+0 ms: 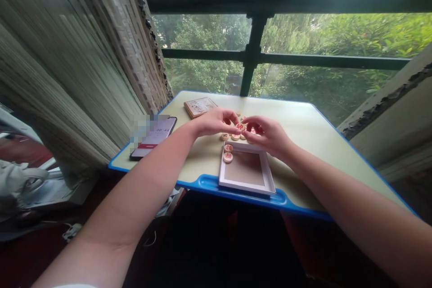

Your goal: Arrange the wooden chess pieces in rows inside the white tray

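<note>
Between my two hands is a round wooden piece [240, 127] with a red character, its edges touched by the fingertips of both. My left hand [219, 122] closes on it from the left, and my right hand [265, 132] from the right. Several more round pieces [235, 136] lie on the table beneath and around my fingers, partly hidden by them. Nearer to me sits a shallow white box [270, 179], where two red-marked pieces [228, 157] rest one before the other in the back left corner.
A flat wooden-edged box [200, 106] lies at the back left of the pale table [290, 112] with its blue rim. At the left edge is a phone [158, 135] showing a timer. Curtains and a green-framed window stand beyond.
</note>
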A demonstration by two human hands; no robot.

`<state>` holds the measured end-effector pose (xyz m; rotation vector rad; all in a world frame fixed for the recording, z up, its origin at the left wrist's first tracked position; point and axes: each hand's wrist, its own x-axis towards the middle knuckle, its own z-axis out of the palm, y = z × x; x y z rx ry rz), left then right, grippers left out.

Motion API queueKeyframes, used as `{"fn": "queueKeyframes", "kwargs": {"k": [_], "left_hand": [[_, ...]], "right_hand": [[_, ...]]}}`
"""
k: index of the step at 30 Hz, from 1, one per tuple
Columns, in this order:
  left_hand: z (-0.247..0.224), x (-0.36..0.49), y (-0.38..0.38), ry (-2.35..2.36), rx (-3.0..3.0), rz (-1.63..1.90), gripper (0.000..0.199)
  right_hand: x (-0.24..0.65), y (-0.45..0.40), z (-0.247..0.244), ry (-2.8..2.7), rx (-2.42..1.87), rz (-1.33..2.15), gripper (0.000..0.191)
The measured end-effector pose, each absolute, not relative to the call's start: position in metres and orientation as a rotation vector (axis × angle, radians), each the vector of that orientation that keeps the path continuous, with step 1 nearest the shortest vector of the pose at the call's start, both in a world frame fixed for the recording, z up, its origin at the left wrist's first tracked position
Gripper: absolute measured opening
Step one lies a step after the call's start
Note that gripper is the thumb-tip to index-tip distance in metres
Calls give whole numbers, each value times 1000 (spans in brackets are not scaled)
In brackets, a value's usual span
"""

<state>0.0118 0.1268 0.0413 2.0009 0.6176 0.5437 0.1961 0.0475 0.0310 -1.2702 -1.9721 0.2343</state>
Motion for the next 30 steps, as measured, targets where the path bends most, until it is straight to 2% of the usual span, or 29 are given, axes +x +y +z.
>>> {"fn": "queueKeyframes", "kwargs": {"k": [8, 14, 19, 24, 30], "left_hand": [[50, 6, 125, 642, 2021, 491, 37], [55, -12, 133, 975, 2116, 472, 28], [53, -10, 133, 910, 2164, 221, 26], [52, -6, 131, 905, 2199, 156, 18], [50, -8, 134, 798, 2156, 70, 22]], "right_hand": [[196, 45, 33, -1983, -1265, 229, 24], [193, 45, 31, -2186, -1238, 277, 23], [187, 44, 27, -2300, -1127, 161, 19], [184, 43, 23, -2344, -1138, 71, 19], [183, 44, 22, -2392, -1114, 49, 20]]}}
